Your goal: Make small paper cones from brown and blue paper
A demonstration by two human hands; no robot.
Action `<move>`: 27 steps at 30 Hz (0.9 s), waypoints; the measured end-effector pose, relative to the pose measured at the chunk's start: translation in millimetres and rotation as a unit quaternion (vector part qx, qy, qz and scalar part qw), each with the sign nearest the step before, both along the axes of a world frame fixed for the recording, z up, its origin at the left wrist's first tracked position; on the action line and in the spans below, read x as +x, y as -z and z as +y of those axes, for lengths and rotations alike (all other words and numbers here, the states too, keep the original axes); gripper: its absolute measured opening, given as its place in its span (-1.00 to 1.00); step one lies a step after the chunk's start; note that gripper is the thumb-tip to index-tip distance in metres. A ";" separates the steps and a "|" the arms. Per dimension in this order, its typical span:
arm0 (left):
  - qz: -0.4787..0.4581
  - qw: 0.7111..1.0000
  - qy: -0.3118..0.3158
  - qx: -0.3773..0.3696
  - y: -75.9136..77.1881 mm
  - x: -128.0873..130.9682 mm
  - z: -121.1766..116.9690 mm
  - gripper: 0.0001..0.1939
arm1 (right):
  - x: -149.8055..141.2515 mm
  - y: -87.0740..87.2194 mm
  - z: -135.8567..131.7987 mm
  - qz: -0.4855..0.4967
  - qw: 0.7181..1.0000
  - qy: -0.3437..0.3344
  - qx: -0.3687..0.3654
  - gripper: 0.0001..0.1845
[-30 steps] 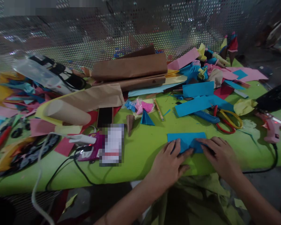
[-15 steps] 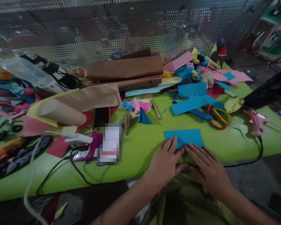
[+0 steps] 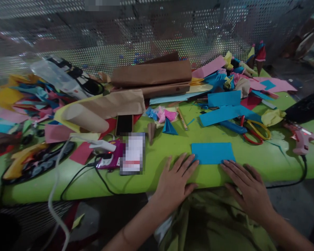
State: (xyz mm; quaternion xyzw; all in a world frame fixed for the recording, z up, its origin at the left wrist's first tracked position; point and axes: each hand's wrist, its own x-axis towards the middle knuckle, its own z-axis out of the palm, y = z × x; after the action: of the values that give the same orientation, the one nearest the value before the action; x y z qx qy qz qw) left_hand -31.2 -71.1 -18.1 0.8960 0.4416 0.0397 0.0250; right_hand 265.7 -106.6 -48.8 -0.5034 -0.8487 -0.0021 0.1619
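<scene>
A blue paper rectangle (image 3: 212, 152) lies flat on the green tabletop (image 3: 157, 153) near its front edge. My left hand (image 3: 174, 177) rests with fingers spread, its fingertips at the paper's lower left corner. My right hand (image 3: 247, 186) lies flat too, fingertips on the lower right corner. Beyond the paper stand a small folded blue paper cone (image 3: 170, 127) and a pencil (image 3: 182, 119). Scissors (image 3: 256, 131) with red and yellow handles lie to the right, beside a blue-handled tool (image 3: 232, 127).
A pink glue gun (image 3: 303, 141) with a black cable is at the right. Left are a phone-like dark slab (image 3: 124, 124), a purple power strip (image 3: 108, 158) and a brown paper tube (image 3: 85, 118). Brown paper rolls (image 3: 151, 73) lie at the back. Another person's hand (image 3: 2, 142) shows far left.
My hands have moved apart from the paper's middle to its lower corners. The paper, partly covered and lifted earlier, now lies flat and mostly uncovered. A hand has appeared far left.
</scene>
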 end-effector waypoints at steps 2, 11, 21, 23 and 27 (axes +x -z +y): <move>0.001 1.000 -0.007 0.000 0.1 -1.2 -2.1 -0.32 | 4.9 2.6 -0.8 0.013 1.000 0.005 0.008 -0.28; -0.005 1.000 0.001 0.006 4.6 -1.0 -1.5 -0.32 | 38.8 -6.4 3.3 0.055 0.994 0.071 0.064 -0.41; -0.023 1.000 0.001 0.000 2.4 -1.3 -2.8 -0.32 | 2.5 -11.7 22.2 0.027 0.998 -0.044 0.027 -0.49; -0.034 0.999 0.006 -0.008 0.4 -1.8 -2.2 -0.31 | 14.3 -8.0 25.0 0.051 0.998 -0.023 0.042 -0.60; -0.069 0.997 0.000 -0.027 -5.8 0.1 3.2 -0.40 | 31.4 -11.2 45.9 0.075 0.997 0.003 0.032 -0.75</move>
State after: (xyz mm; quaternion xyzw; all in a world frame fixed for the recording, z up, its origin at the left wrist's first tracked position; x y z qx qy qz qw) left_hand -31.1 -67.9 -12.3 0.8902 0.4394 0.0896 0.0798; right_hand 297.1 -60.7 -37.6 -0.4994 -0.8321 0.0086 0.2412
